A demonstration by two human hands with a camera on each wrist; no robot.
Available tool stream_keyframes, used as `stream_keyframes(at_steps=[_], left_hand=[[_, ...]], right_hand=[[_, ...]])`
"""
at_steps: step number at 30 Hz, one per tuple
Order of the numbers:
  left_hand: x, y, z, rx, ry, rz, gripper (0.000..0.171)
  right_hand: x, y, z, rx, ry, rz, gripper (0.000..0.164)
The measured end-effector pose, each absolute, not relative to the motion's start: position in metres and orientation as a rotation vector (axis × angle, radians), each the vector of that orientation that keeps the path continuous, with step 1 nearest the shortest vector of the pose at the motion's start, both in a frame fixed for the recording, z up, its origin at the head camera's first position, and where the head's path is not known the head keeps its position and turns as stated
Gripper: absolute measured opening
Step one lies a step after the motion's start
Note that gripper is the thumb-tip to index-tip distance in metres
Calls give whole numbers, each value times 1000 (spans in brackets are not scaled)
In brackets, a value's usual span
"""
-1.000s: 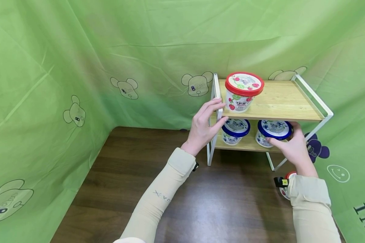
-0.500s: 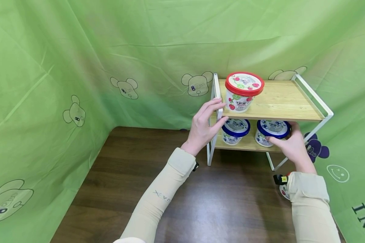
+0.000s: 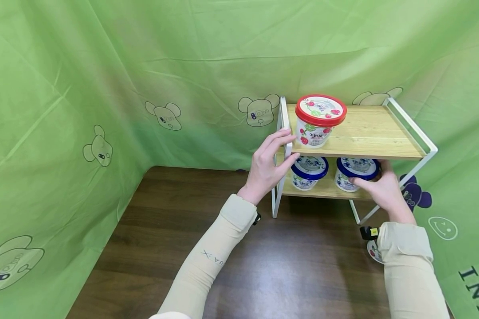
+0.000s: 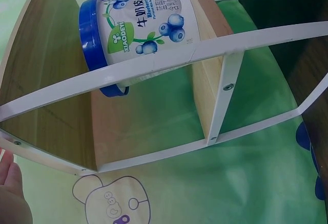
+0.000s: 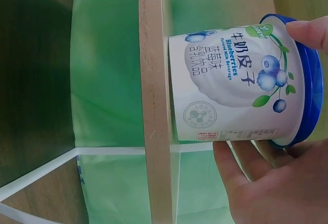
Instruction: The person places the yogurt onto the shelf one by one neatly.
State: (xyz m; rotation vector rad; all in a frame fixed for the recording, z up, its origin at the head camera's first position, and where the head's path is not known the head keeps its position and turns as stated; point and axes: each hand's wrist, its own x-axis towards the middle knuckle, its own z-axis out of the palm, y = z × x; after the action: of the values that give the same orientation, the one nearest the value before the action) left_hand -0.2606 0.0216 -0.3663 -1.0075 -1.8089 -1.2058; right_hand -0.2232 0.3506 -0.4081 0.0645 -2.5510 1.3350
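Note:
My right hand point(image 3: 385, 190) holds a blue-lidded tub point(image 3: 355, 175) printed with blueberries, on the right of the lower shelf. In the right wrist view the thumb lies at the lid's rim and the fingers point(image 5: 233, 167) lie along the tub's side; its base meets the shelf board point(image 5: 156, 106). A second blue-lidded tub point(image 3: 304, 180) stands at the left of that shelf. My left hand point(image 3: 265, 166) touches the white frame at the rack's left front corner, fingers fairly straight, close to a red-lidded tub point(image 3: 317, 135) on the upper shelf point(image 3: 375, 133).
The rack's white metal legs point(image 3: 275, 204) stand on a dark wooden floor point(image 3: 183, 221). Another tub point(image 3: 374, 251) on the floor is partly hidden by the right wrist. Green cloth point(image 3: 207, 66) with printed bear faces hangs behind and at both sides.
The right hand and the tub it holds have shifted slightly left and back on the lower shelf. The left hand has stayed still.

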Motion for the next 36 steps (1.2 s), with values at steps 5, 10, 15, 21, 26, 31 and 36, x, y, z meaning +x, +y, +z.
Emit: stream_keyframes(at_steps=[5, 10, 15, 21, 26, 31, 36], left_hand=[[-260, 22, -366, -1015, -1797, -1222, 39], [-260, 22, -367, -1014, -1799, -1222, 39], [-261, 21, -367, -1012, -1806, -1215, 39], [-260, 21, -366, -1015, -1806, -1228, 40], [-260, 21, -366, -1019, -1800, -1239, 40], [-260, 21, -367, -1017, -1800, -1233, 40], [-261, 21, -366, -1015, -1802, -1218, 40]], right_hand=[[-224, 351, -408, 72, -2558, 1336, 86], [-224, 352, -409, 93, -2535, 1357, 85], [-224, 353, -411, 86, -2516, 1382, 84], [-225, 351, -412, 16, -2560, 1367, 89], [-223, 349, -412, -11, -2553, 1368, 89], [-221, 344, -411, -4, -2450, 1424, 79], [-221, 342, -412, -28, -2370, 1455, 74]])
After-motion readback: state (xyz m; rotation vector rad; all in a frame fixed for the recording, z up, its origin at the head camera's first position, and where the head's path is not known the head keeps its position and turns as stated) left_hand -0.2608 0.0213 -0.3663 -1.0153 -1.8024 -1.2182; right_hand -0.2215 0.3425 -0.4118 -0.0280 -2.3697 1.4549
